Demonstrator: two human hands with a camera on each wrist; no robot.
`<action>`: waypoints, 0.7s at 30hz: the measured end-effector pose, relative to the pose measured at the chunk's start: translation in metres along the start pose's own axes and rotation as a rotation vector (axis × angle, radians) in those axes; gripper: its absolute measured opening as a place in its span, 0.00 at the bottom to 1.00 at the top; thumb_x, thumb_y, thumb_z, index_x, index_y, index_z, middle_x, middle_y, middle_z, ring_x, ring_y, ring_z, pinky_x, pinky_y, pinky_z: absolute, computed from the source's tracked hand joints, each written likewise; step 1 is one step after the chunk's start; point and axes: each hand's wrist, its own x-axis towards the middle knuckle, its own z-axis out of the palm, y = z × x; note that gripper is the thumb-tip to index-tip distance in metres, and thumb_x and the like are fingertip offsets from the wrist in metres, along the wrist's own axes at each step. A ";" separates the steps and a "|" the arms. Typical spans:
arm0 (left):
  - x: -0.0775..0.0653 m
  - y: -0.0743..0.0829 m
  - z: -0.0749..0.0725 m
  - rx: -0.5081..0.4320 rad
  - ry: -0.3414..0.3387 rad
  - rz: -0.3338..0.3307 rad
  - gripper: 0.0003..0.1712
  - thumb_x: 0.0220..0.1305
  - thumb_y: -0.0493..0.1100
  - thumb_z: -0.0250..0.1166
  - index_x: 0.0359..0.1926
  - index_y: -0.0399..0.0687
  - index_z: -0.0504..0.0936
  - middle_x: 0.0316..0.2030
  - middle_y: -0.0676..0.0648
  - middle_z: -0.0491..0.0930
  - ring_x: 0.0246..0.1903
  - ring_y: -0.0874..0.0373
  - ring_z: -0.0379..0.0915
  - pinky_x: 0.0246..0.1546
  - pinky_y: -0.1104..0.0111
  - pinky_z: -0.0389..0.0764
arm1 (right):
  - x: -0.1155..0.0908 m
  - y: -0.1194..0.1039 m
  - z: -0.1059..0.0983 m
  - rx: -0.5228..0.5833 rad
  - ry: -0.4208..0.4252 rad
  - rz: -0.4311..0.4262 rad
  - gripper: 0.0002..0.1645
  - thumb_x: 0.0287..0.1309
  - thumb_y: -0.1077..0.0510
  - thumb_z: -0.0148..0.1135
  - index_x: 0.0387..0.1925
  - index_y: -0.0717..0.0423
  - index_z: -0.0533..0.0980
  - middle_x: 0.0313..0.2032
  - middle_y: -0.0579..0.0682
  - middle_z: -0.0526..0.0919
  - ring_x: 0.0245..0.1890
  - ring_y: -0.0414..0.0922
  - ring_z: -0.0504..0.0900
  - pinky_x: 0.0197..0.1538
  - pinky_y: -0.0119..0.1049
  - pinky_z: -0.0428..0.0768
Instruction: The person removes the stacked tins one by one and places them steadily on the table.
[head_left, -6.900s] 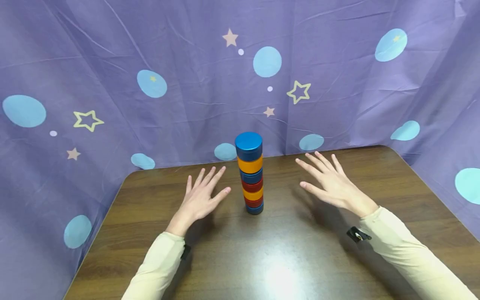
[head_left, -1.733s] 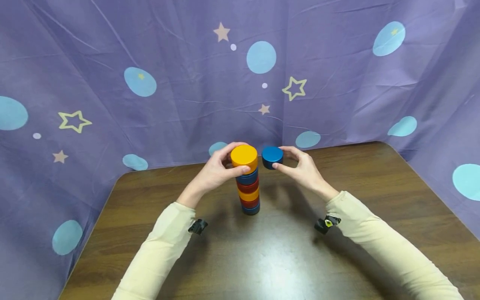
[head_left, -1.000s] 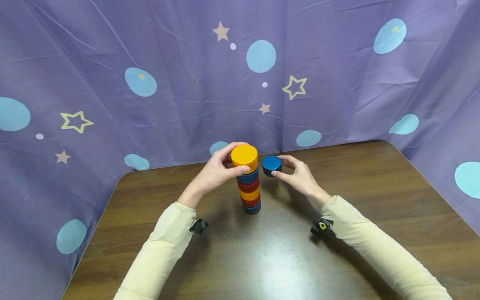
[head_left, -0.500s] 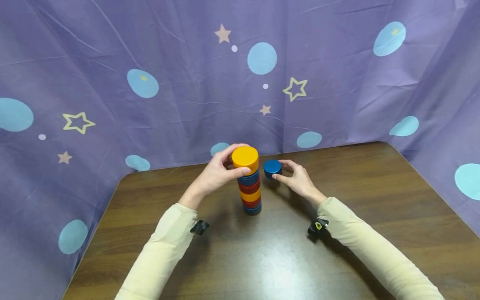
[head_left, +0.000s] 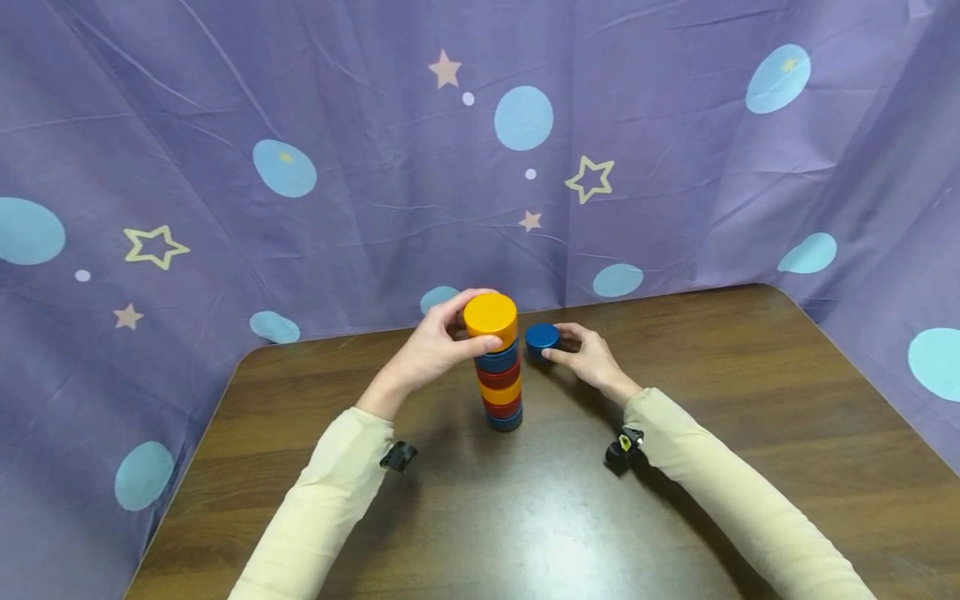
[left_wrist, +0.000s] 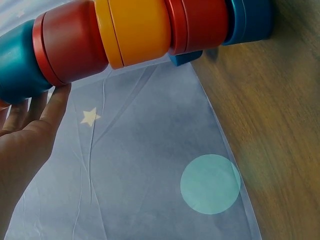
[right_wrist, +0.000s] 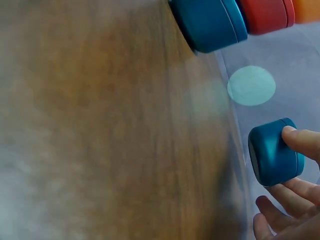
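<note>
A column of round lidded tins [head_left: 500, 393] in blue, red and orange stands upright on the table. My left hand [head_left: 431, 348] grips the orange tin [head_left: 491, 317] at its top, thumb in front and fingers behind. To the right of the column, my right hand [head_left: 592, 360] pinches a single blue tin [head_left: 542, 338] between thumb and fingers. In the right wrist view this blue tin [right_wrist: 275, 152] appears held above the tabletop, apart from the column. The left wrist view shows fingers near the column's upper blue tin [left_wrist: 22, 62]; the orange top is mostly cut off there.
The brown wooden table [head_left: 300, 500] has its back edge close behind the tins. A purple curtain [head_left: 390, 167] with stars and blue spots hangs behind and at both sides. Each wrist wears a small black camera, such as the right wrist camera [head_left: 621, 450].
Both hands were spread beside the column, with the blue tin on top. The right hand has since taken that tin off and lowered it at the right; the left hand has gripped the orange tin.
</note>
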 end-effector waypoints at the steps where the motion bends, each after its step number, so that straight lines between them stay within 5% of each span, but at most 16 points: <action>1: 0.000 0.000 0.000 0.000 0.000 0.000 0.31 0.59 0.42 0.71 0.62 0.42 0.71 0.48 0.41 0.76 0.43 0.47 0.75 0.46 0.54 0.77 | 0.001 0.001 0.000 -0.003 -0.004 0.005 0.33 0.56 0.59 0.69 0.60 0.68 0.70 0.55 0.65 0.77 0.55 0.59 0.76 0.59 0.50 0.70; 10: 0.000 0.000 -0.001 0.023 0.007 -0.017 0.30 0.60 0.37 0.69 0.63 0.43 0.71 0.48 0.41 0.76 0.43 0.47 0.74 0.46 0.55 0.77 | 0.014 0.006 0.001 -0.022 -0.030 0.034 0.34 0.57 0.59 0.68 0.62 0.68 0.68 0.58 0.65 0.74 0.57 0.60 0.73 0.61 0.52 0.67; 21: 0.002 -0.002 -0.001 0.000 0.002 0.012 0.35 0.57 0.50 0.72 0.62 0.41 0.71 0.47 0.41 0.77 0.43 0.48 0.75 0.47 0.55 0.77 | 0.027 0.004 -0.002 0.099 -0.054 0.080 0.35 0.59 0.62 0.65 0.64 0.72 0.64 0.58 0.70 0.72 0.59 0.61 0.70 0.63 0.51 0.64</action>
